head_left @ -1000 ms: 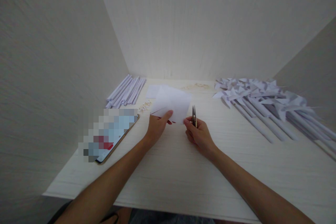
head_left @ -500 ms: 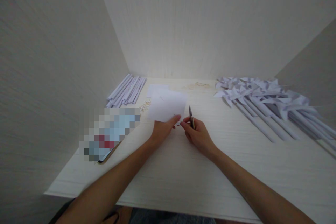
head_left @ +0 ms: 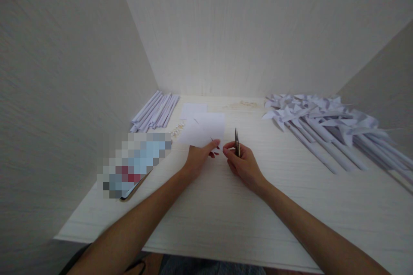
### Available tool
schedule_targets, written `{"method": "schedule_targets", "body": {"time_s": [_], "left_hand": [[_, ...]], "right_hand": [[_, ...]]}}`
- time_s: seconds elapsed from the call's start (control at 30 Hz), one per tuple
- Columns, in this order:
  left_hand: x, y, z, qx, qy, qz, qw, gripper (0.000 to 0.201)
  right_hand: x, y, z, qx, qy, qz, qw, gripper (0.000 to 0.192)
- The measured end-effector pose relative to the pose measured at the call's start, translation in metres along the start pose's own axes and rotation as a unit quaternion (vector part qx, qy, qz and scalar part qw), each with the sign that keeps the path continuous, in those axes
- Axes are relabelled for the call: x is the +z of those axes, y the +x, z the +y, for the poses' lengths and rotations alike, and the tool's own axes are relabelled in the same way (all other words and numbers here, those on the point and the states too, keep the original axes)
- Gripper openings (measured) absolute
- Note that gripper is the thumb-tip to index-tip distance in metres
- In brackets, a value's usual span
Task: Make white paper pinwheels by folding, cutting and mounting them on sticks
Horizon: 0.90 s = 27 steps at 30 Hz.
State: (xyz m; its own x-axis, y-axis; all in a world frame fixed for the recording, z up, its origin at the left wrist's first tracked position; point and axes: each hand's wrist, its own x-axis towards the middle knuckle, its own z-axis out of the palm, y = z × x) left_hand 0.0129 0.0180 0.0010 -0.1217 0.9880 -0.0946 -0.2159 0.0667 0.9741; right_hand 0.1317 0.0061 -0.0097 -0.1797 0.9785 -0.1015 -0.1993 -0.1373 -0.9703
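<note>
A square sheet of white paper (head_left: 201, 129) lies between the thumb and fingers of my left hand (head_left: 200, 159), which grips its near right corner. Two short diagonal slits show in the sheet, one toward its far left corner and one beside my thumb. Just right of the paper, not touching it, my right hand (head_left: 241, 161) is closed around a pair of small scissors (head_left: 237, 137). Their slim, dark blades are together and point away from me. The scissors' handles are hidden in my palm.
More white paper (head_left: 195, 108) lies behind the sheet. Rolled paper sticks (head_left: 156, 111) are bunched at the back left, near small whitish bits (head_left: 178, 129). A blurred-out phone (head_left: 138, 184) rests on the left. Paper pinwheels on sticks (head_left: 318, 120) are heaped at the right.
My left hand has shifted slightly left with the sheet, turning it a little. My right fingers have come away from the paper's corner, leaving a gap between the hands.
</note>
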Motion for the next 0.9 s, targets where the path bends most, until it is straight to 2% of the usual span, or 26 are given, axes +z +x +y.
{"method": "schedule_targets", "body": {"time_s": [0.23,0.37,0.9], "left_hand": [[-0.0015,-0.0002,-0.0016,0.023,0.075,-0.016,0.997,0.017],[-0.0018,-0.0002,-0.0025,0.033,0.098,0.004,0.995,0.016],[0.0004,-0.0043,0.0015,0.040,0.113,0.010,0.993,0.015]], "right_hand": [[-0.0009,0.0009,0.0020,-0.016,-0.012,-0.015,1.000,0.022],[-0.0018,0.0017,0.0037,-0.027,-0.029,-0.017,0.999,0.022],[0.0001,0.0008,0.0013,-0.031,-0.059,0.006,0.998,0.028]]}}
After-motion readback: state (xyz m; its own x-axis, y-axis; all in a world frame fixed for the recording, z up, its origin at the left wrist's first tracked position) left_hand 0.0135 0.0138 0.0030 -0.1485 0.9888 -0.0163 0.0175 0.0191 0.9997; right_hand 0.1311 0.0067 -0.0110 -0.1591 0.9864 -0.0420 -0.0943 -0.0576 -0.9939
